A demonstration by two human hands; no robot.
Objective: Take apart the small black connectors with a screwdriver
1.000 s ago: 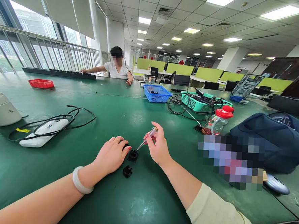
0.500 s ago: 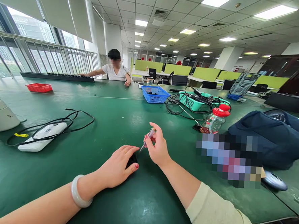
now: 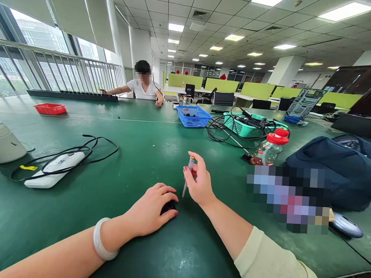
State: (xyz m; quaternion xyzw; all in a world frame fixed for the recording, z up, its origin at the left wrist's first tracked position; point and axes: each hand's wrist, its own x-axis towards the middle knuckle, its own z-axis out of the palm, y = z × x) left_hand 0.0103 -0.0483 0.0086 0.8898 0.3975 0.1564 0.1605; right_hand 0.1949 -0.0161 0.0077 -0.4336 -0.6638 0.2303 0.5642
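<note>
My left hand (image 3: 152,208) is closed around a small black object (image 3: 168,206) on the green table (image 3: 134,152). Its fingers and thumb hide most of the object, so its kind does not show. My right hand (image 3: 199,184) grips a small screwdriver (image 3: 189,166) by its clear handle, the index finger resting on the handle's top end. The screwdriver stands nearly upright, its tip pointing down at the table just right of the black object and apart from it.
A white power bank (image 3: 54,171) with a black cable lies left, near a pale jar (image 3: 1,142). A red tray (image 3: 50,109), blue basket (image 3: 193,117) and green basket (image 3: 245,128) stand farther back. Rightward are a red-lidded jar (image 3: 268,150) and dark bag (image 3: 334,169). A person (image 3: 144,84) sits opposite.
The screwdriver has turned from a slant to nearly upright, and its tip has moved right, away from the black object. My left hand has shifted slightly right and nearer, showing more of the object.
</note>
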